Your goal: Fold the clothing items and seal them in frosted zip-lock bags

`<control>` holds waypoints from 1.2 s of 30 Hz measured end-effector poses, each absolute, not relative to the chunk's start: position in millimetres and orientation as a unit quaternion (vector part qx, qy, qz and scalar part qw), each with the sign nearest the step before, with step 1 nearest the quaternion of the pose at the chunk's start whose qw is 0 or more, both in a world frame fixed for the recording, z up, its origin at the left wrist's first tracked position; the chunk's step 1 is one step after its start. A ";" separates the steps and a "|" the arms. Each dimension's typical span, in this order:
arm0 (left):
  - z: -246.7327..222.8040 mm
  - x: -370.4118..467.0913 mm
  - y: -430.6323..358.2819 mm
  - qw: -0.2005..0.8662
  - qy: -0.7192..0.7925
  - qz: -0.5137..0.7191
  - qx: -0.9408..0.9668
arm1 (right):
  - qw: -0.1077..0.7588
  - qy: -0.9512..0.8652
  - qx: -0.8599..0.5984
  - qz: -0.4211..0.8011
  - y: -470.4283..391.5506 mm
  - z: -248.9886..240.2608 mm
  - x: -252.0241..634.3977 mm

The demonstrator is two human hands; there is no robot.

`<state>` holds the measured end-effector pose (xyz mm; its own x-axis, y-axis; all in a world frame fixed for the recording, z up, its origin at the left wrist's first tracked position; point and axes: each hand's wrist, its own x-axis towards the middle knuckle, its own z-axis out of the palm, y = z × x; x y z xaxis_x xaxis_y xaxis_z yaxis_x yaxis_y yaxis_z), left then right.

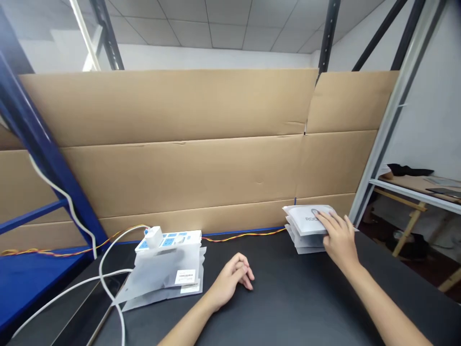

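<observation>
My right hand [338,240] lies over the right edge of a white printed pouch [309,226], its fingers spread on the top face. Letters beginning "ROC" show beside the fingertips; the hand covers the rest. Several translucent pouches [310,244] are stacked beneath it. Over the black tabletop [273,298], my left hand [232,281] is loosely closed, fingers curled inward, with nothing seen in it. To its left stand frosted translucent pouches [162,269] with white barcode labels [185,277], leaning against a power strip.
The white power strip [183,238] has blue sockets and a plugged-in adapter [154,237]. A white cable [104,269] loops at left. Cardboard panels [201,178] wall the back, with red-yellow twisted wire [245,235] along their foot. A blue post [54,144] and grey post [378,144] flank the table.
</observation>
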<state>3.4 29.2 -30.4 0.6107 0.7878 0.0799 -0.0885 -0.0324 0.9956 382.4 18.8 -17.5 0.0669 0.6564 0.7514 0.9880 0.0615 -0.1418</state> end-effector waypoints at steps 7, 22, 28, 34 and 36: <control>-24.2 -5.5 22.2 0.269 0.347 0.316 0.841 | 0.286 -0.678 -0.659 -0.154 30.6 -46.7 423.2; -15.9 -24.1 22.6 0.193 0.332 0.173 0.907 | 0.184 -0.871 -0.432 0.144 16.8 -36.5 250.6; -15.7 -22.5 22.4 0.194 0.336 0.167 0.906 | 0.197 -0.853 -0.451 0.171 19.1 -46.3 256.7; -13.2 -21.4 22.7 0.171 0.343 0.148 0.912 | 0.192 -0.849 -0.462 0.171 17.3 -43.0 255.4; -12.5 -20.6 21.7 0.163 0.344 0.140 0.914 | 0.191 -0.848 -0.466 0.167 16.4 -41.3 255.1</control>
